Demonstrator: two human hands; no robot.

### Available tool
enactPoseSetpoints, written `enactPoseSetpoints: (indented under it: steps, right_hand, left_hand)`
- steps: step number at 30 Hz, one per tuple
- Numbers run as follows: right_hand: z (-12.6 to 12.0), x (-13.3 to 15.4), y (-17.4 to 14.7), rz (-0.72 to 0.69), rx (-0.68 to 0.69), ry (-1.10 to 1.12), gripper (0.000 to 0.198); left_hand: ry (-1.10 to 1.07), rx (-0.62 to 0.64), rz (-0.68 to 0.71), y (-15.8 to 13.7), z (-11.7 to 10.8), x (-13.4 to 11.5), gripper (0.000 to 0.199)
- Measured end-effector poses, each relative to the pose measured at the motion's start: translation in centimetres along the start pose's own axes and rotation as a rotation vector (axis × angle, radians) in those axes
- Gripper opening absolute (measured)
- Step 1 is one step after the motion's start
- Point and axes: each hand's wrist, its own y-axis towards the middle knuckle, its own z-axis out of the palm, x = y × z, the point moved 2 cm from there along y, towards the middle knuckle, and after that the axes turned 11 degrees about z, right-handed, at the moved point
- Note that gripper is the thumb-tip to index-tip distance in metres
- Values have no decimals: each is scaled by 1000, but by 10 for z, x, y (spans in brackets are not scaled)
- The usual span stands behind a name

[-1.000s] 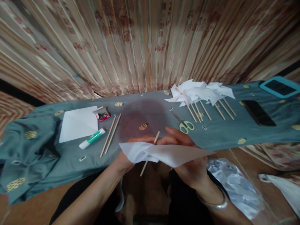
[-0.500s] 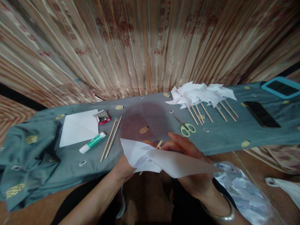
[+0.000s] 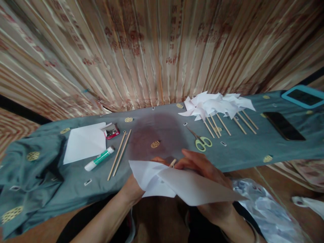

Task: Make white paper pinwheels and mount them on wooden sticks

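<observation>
A white paper pinwheel (image 3: 154, 177) is between my two hands just in front of the table's near edge, its blades spread. A wooden stick (image 3: 172, 163) pokes out behind the paper at the top. My left hand (image 3: 136, 185) is closed behind the left blades, most of its fingers hidden by the paper. With bent fingers near the stick's end, my right hand (image 3: 205, 165) grips the pinwheel from the right; a long blade covers its palm. Green-handled scissors (image 3: 201, 141) lie on the cloth beyond my right hand.
Finished pinwheels (image 3: 210, 103) lie at the back right, near a phone (image 3: 285, 126) and a blue-framed device (image 3: 303, 97). On the left are white paper (image 3: 84, 141), a box of pins (image 3: 110, 131), a glue stick (image 3: 99, 158) and two wooden sticks (image 3: 118, 155). A plastic bag (image 3: 265, 209) sits below right.
The view has tilted slightly, so the table and the hands appear a little lower. Both hands keep hold of the pinwheel; its long right blade hangs lower.
</observation>
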Motion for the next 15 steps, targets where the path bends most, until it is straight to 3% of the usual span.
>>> enactPoseSetpoints:
  steps: [15]
  right_hand:
    - [4,0,-1,50,37,49,56]
  left_hand:
    - [64,90,30,3,-3,-2,39]
